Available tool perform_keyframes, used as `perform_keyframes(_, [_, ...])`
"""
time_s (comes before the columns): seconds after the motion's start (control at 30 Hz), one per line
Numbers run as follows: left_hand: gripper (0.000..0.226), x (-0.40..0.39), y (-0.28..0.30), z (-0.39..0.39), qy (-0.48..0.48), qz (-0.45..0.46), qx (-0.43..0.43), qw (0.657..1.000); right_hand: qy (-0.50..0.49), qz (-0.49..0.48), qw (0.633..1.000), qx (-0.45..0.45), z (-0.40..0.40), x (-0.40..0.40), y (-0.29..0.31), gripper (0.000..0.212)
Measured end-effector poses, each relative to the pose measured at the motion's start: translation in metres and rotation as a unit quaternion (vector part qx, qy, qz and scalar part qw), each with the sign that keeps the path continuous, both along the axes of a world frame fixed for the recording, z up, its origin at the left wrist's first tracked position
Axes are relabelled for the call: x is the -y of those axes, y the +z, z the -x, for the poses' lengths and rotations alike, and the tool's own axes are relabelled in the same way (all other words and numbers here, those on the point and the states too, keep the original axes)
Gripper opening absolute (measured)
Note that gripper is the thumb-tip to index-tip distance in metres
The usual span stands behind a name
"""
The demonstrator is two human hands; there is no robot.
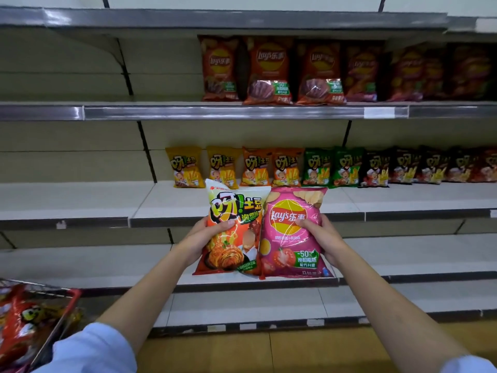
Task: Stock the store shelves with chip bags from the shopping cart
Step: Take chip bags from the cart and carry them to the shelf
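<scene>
My left hand (pixel 205 236) grips an orange and white chip bag (pixel 234 232) by its left edge, thumb across the front. My right hand (pixel 324 236) grips a pink Lay's bag (pixel 291 238) by its right edge. Both bags are upright, side by side and touching, held out in front of the middle shelf (pixel 269 208). The shopping cart (pixel 57 316) with red chip bags (pixel 18 321) inside sits at the lower left.
The upper shelf (pixel 215 113) carries a row of red-orange Lay's bags (pixel 269 71) from the centre to the right. On the middle shelf stands a row of small yellow, orange, green and dark bags (pixel 317 168). The lower shelves (pixel 403 254) are bare. Wooden floor lies below.
</scene>
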State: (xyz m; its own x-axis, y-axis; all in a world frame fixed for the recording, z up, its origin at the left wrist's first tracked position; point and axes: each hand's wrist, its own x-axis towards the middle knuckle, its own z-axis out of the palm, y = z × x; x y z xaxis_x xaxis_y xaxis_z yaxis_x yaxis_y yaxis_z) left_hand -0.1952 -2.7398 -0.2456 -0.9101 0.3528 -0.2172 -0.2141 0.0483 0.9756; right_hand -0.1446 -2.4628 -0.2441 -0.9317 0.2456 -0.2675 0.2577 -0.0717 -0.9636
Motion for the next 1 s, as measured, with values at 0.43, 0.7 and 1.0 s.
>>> perform_keyframes(0.43, [0.062, -0.015, 0.000, 0.022, 0.042, 0.011, 0.009, 0.999, 0.029, 0.017, 0.999, 0.013, 0.044, -0.008, -0.014, 0.050])
perform_keyframes(0.7, [0.056, -0.042, -0.004, 0.103, -0.017, -0.012, 0.021, 1.000, -0.021, 0.006, 1.000, 0.014, 0.095, -0.032, -0.012, 0.051])
perform_keyframes(1.0, [0.059, -0.110, -0.021, 0.192, -0.118, -0.036, 0.044, 0.991, -0.120, 0.000, 0.992, 0.040, 0.129, -0.086, -0.015, 0.055])
